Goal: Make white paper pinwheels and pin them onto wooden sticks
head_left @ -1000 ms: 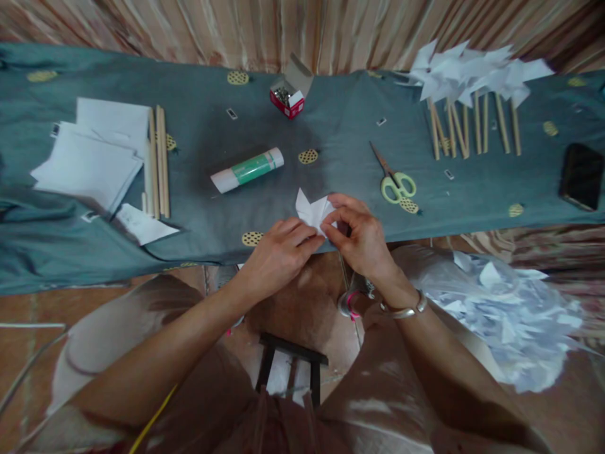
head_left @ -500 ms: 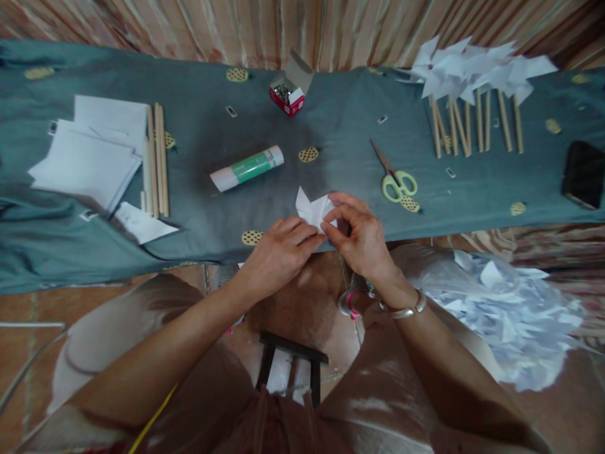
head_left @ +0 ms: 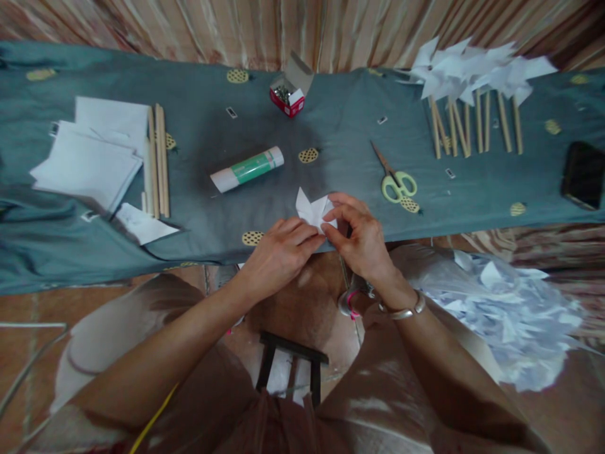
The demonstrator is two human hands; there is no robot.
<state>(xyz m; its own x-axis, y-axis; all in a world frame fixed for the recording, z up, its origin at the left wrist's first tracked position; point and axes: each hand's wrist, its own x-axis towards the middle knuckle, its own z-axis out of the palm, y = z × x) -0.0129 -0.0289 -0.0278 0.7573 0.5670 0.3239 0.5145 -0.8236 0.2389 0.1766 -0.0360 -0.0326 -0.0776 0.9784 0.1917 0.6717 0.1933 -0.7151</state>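
A small white paper pinwheel (head_left: 309, 209), its points folded inward, lies at the front edge of the cloth-covered table between my hands. My left hand (head_left: 288, 249) is closed on its lower left side, fingers pressed together. With thumb and fingertips, my right hand (head_left: 354, 230) pinches the right side of the paper. The fingers hide part of the folds. Right of my hands lie green-handled scissors (head_left: 399, 184). Up to the left rests a white and green glue stick (head_left: 253, 168).
An open red box (head_left: 287, 99) of small metal pins stands at the back. Paper sheets (head_left: 89, 161) and wooden sticks (head_left: 161, 161) lie left. Pinwheels on sticks (head_left: 477, 69) and a black phone (head_left: 582, 175) are right. A plastic bag of folded paper (head_left: 515, 321) sits below the table.
My hands and the paper stay in almost the same place. Only my right fingertips have shifted very slightly on the paper.
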